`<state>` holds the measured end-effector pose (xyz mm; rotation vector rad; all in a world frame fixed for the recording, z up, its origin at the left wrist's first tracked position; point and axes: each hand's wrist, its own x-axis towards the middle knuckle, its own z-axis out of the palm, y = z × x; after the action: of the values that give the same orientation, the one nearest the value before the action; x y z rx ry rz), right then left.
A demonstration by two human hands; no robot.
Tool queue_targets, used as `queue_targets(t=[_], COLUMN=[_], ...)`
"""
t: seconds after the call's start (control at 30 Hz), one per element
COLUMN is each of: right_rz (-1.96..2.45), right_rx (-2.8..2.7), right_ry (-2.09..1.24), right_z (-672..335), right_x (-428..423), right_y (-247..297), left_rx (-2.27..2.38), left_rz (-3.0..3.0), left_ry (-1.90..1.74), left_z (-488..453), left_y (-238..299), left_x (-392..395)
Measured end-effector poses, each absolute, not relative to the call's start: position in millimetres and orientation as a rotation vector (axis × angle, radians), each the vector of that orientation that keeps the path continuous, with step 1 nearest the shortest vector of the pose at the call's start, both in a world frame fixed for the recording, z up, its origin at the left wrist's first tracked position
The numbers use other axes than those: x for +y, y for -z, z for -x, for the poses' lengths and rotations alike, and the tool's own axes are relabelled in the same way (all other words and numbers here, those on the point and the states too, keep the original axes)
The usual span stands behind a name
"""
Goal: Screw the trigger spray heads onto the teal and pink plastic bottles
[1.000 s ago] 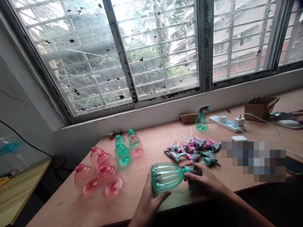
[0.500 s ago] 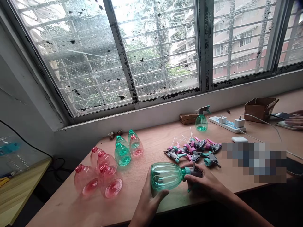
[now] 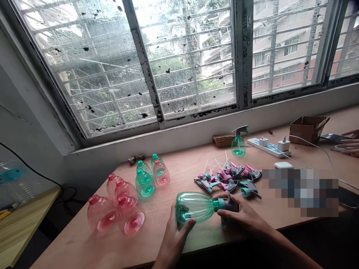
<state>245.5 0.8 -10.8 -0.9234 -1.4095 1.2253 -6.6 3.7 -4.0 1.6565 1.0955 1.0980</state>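
Observation:
A clear green plastic bottle lies on its side near the front edge of the wooden table. My left hand wraps round the bottle's base end, thumb on its underside. My right hand is closed on the grey spray head at the bottle's neck. Just behind lies a pile of pink, teal and grey spray heads with thin white tubes.
Pink bottles and green bottles lie at the left. A finished green spray bottle stands at the back, beside a power strip and a cardboard box. Another person's hand rests at the far right.
My left hand has shifted its hold at the bottle's base and the bottle has slid slightly left. The other person's hand at the right has moved a little.

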Motion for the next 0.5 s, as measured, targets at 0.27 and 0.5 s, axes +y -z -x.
queue_targets(t=[0.27, 0.5], right_rz=[0.857, 0.888], right_rx=[-1.298, -1.314], right_ry=[-1.313, -1.334], right_z=[-247, -246], right_x=[3, 1], right_y=[16, 18], left_rx=[0.985, 0.972], left_rz=[-1.638, -1.647], left_ry=[-1.083, -1.041], left_z=[5, 11], left_y=[11, 22], left_x=[1, 5])
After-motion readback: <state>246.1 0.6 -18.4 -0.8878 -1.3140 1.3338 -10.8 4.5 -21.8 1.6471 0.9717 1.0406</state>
